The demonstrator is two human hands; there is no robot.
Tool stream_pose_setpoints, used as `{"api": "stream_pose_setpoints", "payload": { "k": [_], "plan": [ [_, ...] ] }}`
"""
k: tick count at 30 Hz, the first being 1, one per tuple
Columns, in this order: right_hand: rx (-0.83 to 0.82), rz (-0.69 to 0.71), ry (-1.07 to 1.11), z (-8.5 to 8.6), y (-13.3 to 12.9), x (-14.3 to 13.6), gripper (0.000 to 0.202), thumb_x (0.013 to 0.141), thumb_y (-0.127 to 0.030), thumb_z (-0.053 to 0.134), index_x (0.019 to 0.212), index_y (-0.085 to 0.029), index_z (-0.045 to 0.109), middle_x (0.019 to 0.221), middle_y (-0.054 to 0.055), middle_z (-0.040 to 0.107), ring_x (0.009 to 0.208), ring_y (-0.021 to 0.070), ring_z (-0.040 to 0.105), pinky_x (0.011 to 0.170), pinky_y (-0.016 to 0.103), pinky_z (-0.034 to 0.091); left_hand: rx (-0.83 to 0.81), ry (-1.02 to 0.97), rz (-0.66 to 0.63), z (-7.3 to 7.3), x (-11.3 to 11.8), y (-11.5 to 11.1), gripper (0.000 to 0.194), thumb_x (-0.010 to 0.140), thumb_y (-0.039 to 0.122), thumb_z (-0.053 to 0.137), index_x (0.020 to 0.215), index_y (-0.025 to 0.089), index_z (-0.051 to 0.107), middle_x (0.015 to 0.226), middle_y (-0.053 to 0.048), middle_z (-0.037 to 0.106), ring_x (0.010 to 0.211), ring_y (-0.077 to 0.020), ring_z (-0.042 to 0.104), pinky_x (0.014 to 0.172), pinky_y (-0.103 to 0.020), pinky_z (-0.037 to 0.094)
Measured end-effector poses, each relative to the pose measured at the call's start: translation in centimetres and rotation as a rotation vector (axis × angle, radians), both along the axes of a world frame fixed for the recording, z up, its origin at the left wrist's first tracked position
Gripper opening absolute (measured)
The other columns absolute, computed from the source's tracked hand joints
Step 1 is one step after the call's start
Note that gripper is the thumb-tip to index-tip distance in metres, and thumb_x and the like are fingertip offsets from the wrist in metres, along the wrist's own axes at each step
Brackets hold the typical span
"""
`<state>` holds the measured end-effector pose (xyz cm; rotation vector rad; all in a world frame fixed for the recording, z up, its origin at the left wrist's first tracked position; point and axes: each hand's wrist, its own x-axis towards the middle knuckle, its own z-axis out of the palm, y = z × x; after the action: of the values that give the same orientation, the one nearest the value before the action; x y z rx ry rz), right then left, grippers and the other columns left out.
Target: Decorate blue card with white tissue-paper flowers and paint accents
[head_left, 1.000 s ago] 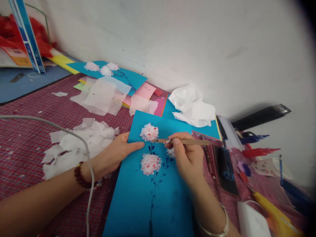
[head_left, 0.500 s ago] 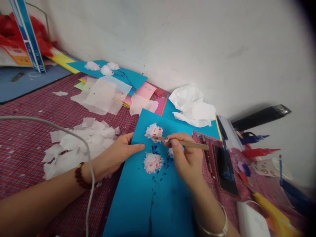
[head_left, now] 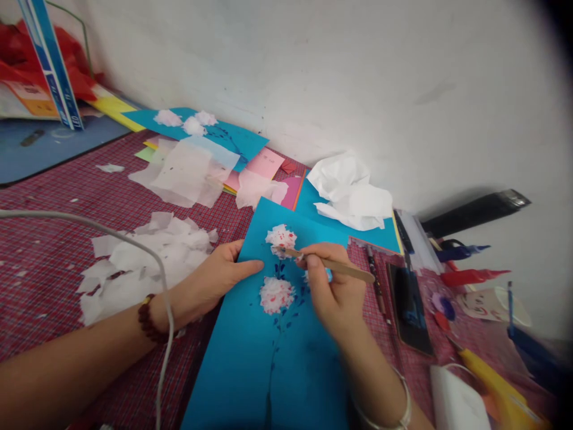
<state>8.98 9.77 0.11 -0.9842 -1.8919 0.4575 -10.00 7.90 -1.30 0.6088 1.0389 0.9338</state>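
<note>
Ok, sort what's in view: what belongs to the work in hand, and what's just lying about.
In use:
blue card, held by the left hand
wooden stick, in the right hand
white flowers with red specks
torn white paper, probably

Apparently just lying about:
grey cable
yellow-handled tool
blue LED box

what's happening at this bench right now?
The left hand holds the edge of a blue card. The right hand grips a wooden stick, its tip at the upper of two red-flecked paper flowers above a painted stem. Part of another flower shows beside the right hand. White paper scraps lie to the left, and a second card with three pale flowers lies near the wall.
</note>
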Motion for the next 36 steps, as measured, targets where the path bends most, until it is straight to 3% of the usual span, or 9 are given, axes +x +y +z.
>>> {"api": "stream_pose_setpoints", "payload": {
  "k": [5, 9, 12, 20, 27, 31, 36],
  "plan": [
    [-0.159, 0.018, 0.21, 2.0, -0.4, 0.2, 0.015, 0.093, -0.019, 0.053, 0.093, -0.023, 0.067, 0.079, 0.0, 0.067, 0.073, 0.0152, 0.065, 0.068, 0.031, 0.052, -0.009, -0.039, 0.007, -0.1, -0.1, -0.1, 0.044, 0.073, 0.022, 0.076, 0.115, 0.016, 0.065, 0.086, -0.007, 0.076, 0.065, -0.0218, 0.072, 0.061, -0.034, 0.061],
    [-0.08, -0.046, 0.424, 5.3, -0.7, 2.0, 0.014, 0.095, -0.023, 0.052, 0.092, -0.023, 0.066, 0.076, 0.0, 0.065, 0.067, 0.0135, 0.063, 0.066, 0.03, 0.052, -0.007, -0.011, 0.008, -0.6, -0.2, 0.0, 0.049, 0.075, 0.025, 0.076, 0.122, 0.019, 0.061, 0.092, -0.008, 0.076, 0.065, -0.0241, 0.072, 0.06, -0.038, 0.062],
    [-0.045, -0.129, 0.396, 6.1, -1.1, 3.8, 0.014, 0.094, -0.025, 0.053, 0.092, -0.022, 0.066, 0.075, 0.0, 0.064, 0.067, 0.0135, 0.063, 0.065, 0.029, 0.053, 0.017, 0.026, 0.019, -1.0, -0.2, 0.0, 0.056, 0.076, 0.027, 0.076, 0.128, 0.023, 0.057, 0.094, -0.007, 0.076, 0.065, -0.0249, 0.073, 0.059, -0.04, 0.062],
    [-0.138, -0.212, 0.223, 1.7, -0.7, 5.4, 0.015, 0.094, -0.028, 0.053, 0.09, -0.02, 0.066, 0.077, 0.001, 0.067, 0.071, 0.0154, 0.065, 0.067, 0.03, 0.053, -0.007, 0.047, -0.006, -1.3, -0.4, 0.0, 0.059, 0.077, 0.03, 0.077, 0.131, 0.023, 0.055, 0.093, -0.005, 0.078, 0.065, -0.0235, 0.073, 0.063, -0.042, 0.062],
    [-0.157, -0.231, 0.015, -0.6, 0.0, 5.6, 0.019, 0.095, -0.03, 0.049, 0.095, -0.02, 0.065, 0.08, 0.004, 0.068, 0.08, 0.0192, 0.066, 0.072, 0.034, 0.051, -0.021, 0.046, -0.004, -0.5, -0.3, -0.1, 0.065, 0.074, 0.029, 0.08, 0.133, 0.022, 0.052, 0.093, -0.006, 0.077, 0.07, -0.0265, 0.073, 0.064, -0.042, 0.062],
    [-0.176, -0.212, -0.058, -1.3, -0.1, 5.7, 0.02, 0.094, -0.03, 0.049, 0.093, -0.02, 0.066, 0.085, 0.006, 0.069, 0.083, 0.0202, 0.065, 0.072, 0.034, 0.051, 0.007, 0.031, 0.01, -0.6, -0.3, -0.2, 0.061, 0.076, 0.031, 0.078, 0.132, 0.021, 0.054, 0.094, -0.007, 0.077, 0.071, -0.0267, 0.073, 0.065, -0.043, 0.062],
    [-0.126, -0.26, -0.014, -0.7, -0.4, 5.4, 0.02, 0.094, -0.029, 0.049, 0.093, -0.02, 0.066, 0.08, 0.004, 0.067, 0.08, 0.0196, 0.065, 0.072, 0.034, 0.05, 0.008, 0.061, 0.015, -0.8, -0.5, -0.3, 0.063, 0.077, 0.036, 0.077, 0.134, 0.023, 0.054, 0.096, -0.007, 0.077, 0.07, -0.0251, 0.073, 0.063, -0.041, 0.061]
  ]
}}
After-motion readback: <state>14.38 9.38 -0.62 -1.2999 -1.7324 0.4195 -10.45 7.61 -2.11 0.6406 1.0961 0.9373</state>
